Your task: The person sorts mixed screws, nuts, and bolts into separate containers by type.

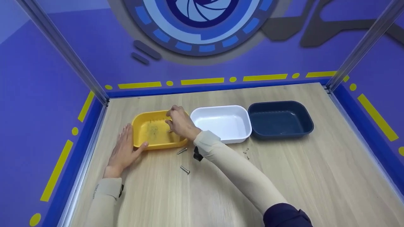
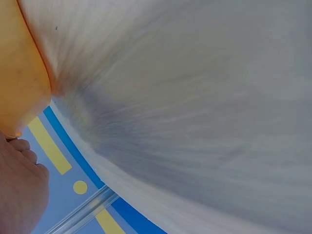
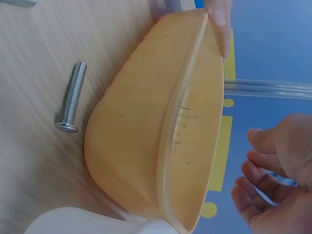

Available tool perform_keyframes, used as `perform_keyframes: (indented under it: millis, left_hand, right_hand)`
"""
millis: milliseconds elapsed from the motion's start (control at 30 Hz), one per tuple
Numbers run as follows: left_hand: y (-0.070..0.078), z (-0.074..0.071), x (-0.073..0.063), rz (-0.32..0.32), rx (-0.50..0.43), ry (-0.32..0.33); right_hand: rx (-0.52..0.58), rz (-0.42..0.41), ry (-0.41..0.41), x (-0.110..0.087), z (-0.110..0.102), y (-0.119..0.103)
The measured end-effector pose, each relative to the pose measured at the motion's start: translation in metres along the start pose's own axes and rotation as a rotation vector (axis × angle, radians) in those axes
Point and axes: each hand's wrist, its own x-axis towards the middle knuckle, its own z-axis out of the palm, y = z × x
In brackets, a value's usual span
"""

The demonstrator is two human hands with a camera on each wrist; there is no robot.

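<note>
A yellow tray (image 1: 160, 146) stands at the left of the table, with small dark marks or bits on its floor. Against its left side rests my left hand (image 1: 123, 154), fingers straight and thumb at the front corner of the rim. Above the tray's right part is my right hand (image 1: 181, 121); in the right wrist view its fingers (image 3: 258, 178) curl loosely, with nothing visible between them. One bolt (image 1: 182, 151) lies just in front of the tray, and a second bolt (image 1: 185, 170) lies nearer to me. The left wrist view shows mostly a pale blurred surface.
A white tray (image 1: 243, 138) sits right of the yellow one, touching or nearly so a dark blue tray (image 1: 281, 136) further right. Several tiny screws (image 1: 247, 150) lie on the wooden table (image 1: 315, 176) in front of the white tray. Printed blue walls (image 1: 202, 71) enclose the table.
</note>
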Motion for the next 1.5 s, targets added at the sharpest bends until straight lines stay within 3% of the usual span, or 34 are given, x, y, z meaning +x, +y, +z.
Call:
perform_keyframes:
  millis: [700,900,1233,1500]
  left_hand:
    - [-0.001,-0.001,0.002,0.018,0.018,0.022]
    - [0.000,-0.001,0.002,0.016,0.009,0.008]
    - [0.000,0.001,0.000,0.012,0.005,0.013]
    - [-0.001,0.002,0.001,0.037,0.013,0.035]
  right_hand:
    - [0.055,-0.108,0.014,-0.027,-0.017,0.000]
    - [0.082,-0.110,0.026,-0.046,-0.018,0.009]
    - [0.047,-0.200,0.019,-0.077,-0.015,0.022]
    - [0.182,-0.268,0.052,-0.098,-0.009,0.027]
